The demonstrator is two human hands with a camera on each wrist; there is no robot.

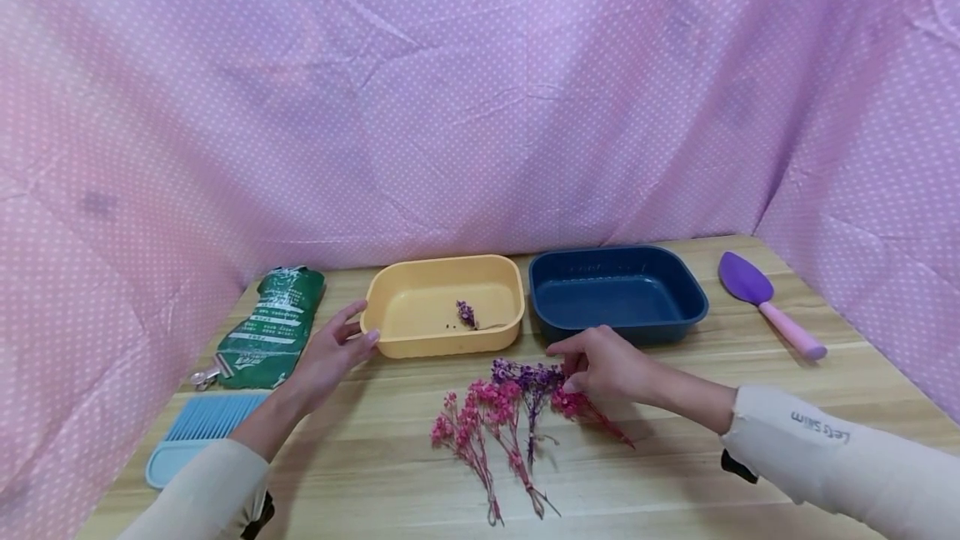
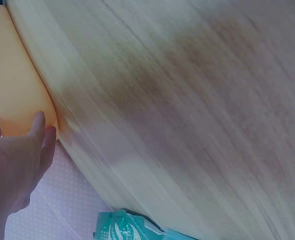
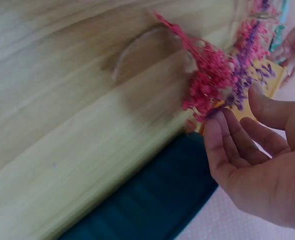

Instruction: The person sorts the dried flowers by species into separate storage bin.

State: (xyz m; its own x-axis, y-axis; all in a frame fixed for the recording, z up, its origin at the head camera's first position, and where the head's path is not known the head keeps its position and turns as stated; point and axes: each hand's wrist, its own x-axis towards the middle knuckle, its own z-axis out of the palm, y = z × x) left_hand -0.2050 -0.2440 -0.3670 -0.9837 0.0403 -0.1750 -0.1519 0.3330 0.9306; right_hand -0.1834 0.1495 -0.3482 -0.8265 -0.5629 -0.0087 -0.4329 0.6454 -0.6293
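My left hand point(image 1: 337, 352) is at the left end of a yellow tray point(image 1: 386, 346), its fairly straight fingers touching the wall. In the left wrist view, the fingertips point(image 2: 39, 120) rest against that tray. A small purple dried sprig point(image 1: 467, 314) lies inside it. My right hand point(image 1: 611, 365) hovers over dried flowers in front of a navy tray point(image 1: 618, 332), thumb and fingers apart. Beneath and beside it are a purple bunch point(image 1: 528, 377) and a pink bunch point(image 1: 567, 403). In the right wrist view, the fingertips point(image 3: 215, 125) are close to purple florets; contact is unclear.
Two more pink bunches point(image 1: 498, 407) lie nearer me on the wooden table point(image 1: 375, 457). At left are a green packet point(image 1: 270, 323) with a clip point(image 1: 210, 373) and a light-blue brush-like tool point(image 1: 202, 432). A purple spatula point(image 1: 746, 280) with a pink handle lies right.
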